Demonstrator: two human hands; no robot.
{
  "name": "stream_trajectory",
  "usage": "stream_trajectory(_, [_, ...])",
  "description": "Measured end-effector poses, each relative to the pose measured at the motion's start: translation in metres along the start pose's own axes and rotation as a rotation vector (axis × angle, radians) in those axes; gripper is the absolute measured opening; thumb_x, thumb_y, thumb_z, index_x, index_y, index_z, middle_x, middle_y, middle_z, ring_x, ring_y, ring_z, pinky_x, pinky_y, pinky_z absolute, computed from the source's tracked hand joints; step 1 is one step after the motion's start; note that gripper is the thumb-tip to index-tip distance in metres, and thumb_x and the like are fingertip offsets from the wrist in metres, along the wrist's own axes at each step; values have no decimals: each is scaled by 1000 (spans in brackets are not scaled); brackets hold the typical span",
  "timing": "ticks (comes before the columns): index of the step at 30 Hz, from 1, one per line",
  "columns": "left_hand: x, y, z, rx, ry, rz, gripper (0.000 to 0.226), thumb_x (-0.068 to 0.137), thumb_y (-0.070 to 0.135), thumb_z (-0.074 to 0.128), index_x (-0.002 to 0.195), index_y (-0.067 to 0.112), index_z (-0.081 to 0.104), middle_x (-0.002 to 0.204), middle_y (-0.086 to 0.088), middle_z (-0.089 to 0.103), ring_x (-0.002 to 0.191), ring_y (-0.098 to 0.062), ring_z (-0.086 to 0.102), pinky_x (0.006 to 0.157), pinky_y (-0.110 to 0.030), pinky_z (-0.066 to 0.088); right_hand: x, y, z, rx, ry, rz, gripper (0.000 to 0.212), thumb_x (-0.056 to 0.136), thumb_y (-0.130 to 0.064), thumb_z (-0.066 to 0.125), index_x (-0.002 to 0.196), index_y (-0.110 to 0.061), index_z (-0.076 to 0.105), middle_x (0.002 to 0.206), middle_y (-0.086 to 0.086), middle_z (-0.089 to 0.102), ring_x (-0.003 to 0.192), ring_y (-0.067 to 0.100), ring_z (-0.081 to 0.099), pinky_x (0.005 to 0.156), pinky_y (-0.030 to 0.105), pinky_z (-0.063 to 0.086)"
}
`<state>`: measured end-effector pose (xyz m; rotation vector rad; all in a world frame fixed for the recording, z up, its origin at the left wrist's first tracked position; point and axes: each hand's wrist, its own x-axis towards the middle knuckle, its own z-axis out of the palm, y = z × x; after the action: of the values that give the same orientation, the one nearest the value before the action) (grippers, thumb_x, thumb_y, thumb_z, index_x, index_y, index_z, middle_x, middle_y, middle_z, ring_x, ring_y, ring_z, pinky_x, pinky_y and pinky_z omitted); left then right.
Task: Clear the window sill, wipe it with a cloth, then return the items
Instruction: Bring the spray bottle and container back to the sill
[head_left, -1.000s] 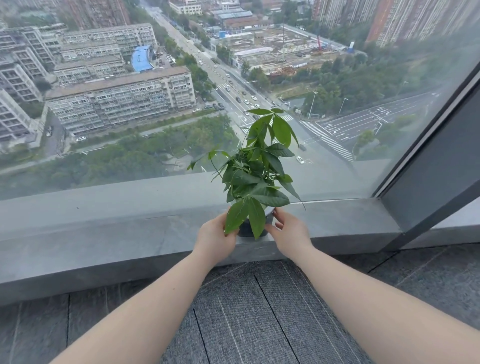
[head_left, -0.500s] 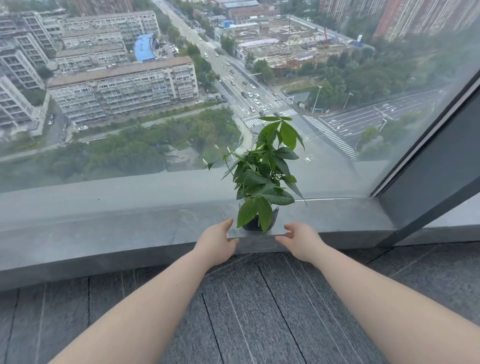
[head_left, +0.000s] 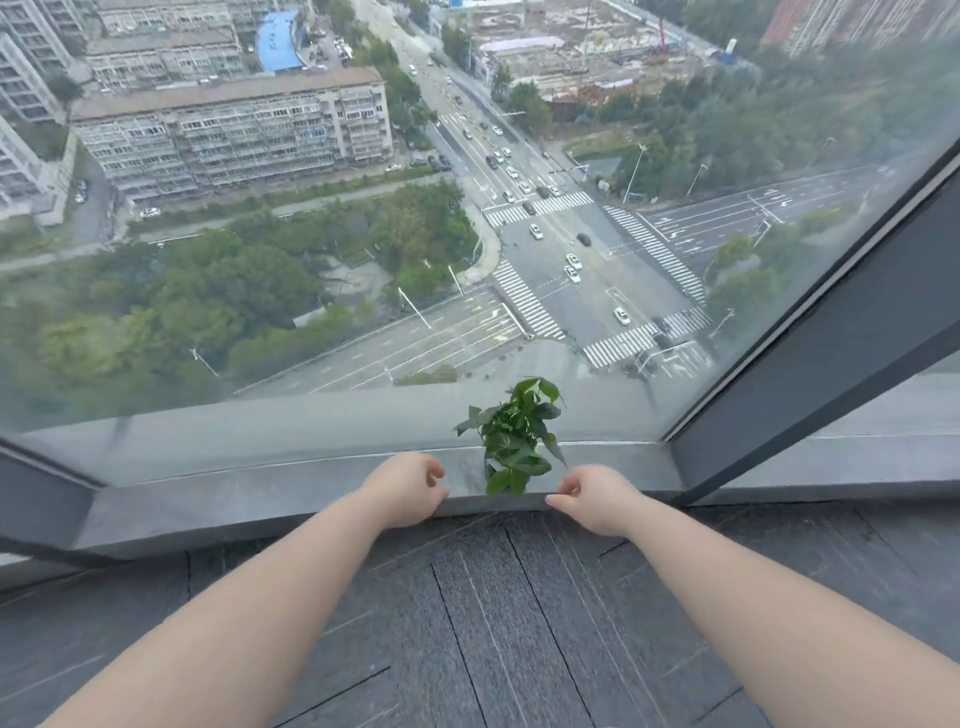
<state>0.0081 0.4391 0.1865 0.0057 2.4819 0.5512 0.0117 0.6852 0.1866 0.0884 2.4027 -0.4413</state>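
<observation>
potted plant (head_left: 517, 441) on window sill (head_left: 291, 483), left hand (head_left: 408, 488) and right hand (head_left: 595, 499) loosely curled, empty

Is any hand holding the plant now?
No, the left hand and right hand flank the plant without touching it.

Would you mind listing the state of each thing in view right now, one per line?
Potted plant: upright on the sill, near its front edge, held by neither hand.
Window sill: bare apart from the plant.
Left hand: fingers loosely curled, holding nothing.
Right hand: fingers loosely curled, holding nothing.
</observation>
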Motion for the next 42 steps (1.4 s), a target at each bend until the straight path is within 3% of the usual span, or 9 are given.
stream_trajectory(11, [-213, 65, -224, 59, 141, 98, 30, 93, 35, 53, 115, 18, 64, 116, 1, 66, 106, -20, 60, 90, -29, 47, -227, -155, -183, -67, 100, -164, 44, 97, -43, 47, 122, -9, 59, 119, 8, 64, 99, 22, 60, 83, 31, 51])
stream_trajectory(19, [-359, 68, -291, 21, 364, 48, 27, 93, 35, 53, 110, 19, 66, 111, 4, 67, 104, -18, 60, 91, -31, 49, -340, -236, -223, -189, 253, -430, 41, 93, -47, 51, 115, -15, 65, 115, 5, 67, 101, 23, 62, 89, 38, 52])
stream_trajectory(23, [-435, 56, -283, 32, 427, -73, 30, 94, 35, 49, 112, 20, 67, 115, 6, 65, 108, -17, 59, 93, -34, 50, -381, -260, -221, -255, 253, -598, 41, 94, -45, 51, 117, -13, 64, 116, 4, 66, 103, 22, 60, 89, 32, 50])
stream_trajectory(28, [-535, 34, -236, -45, 475, -291, 29, 94, 36, 50, 113, 21, 66, 117, 4, 65, 105, -16, 59, 92, -32, 49, -431, -284, -183, -337, 159, -750, 39, 95, -41, 51, 109, -8, 67, 107, 9, 68, 99, 27, 61, 86, 35, 51])
stream_trajectory(32, [-619, 9, -175, -151, 511, -460, 29, 94, 35, 50, 115, 21, 64, 117, 5, 63, 107, -18, 58, 94, -34, 49, -474, -308, -120, -446, 70, -885, 40, 94, -43, 52, 108, -9, 68, 107, 7, 68, 101, 27, 62, 83, 32, 50])
stream_trajectory(42, [-866, -83, -31, -412, 695, -859, 29, 91, 38, 47, 113, 29, 64, 121, 9, 62, 109, -14, 56, 92, -34, 48, -658, -413, 82, -716, -132, -1257, 41, 95, -42, 51, 120, -12, 63, 121, 4, 64, 109, 23, 59, 92, 34, 49])
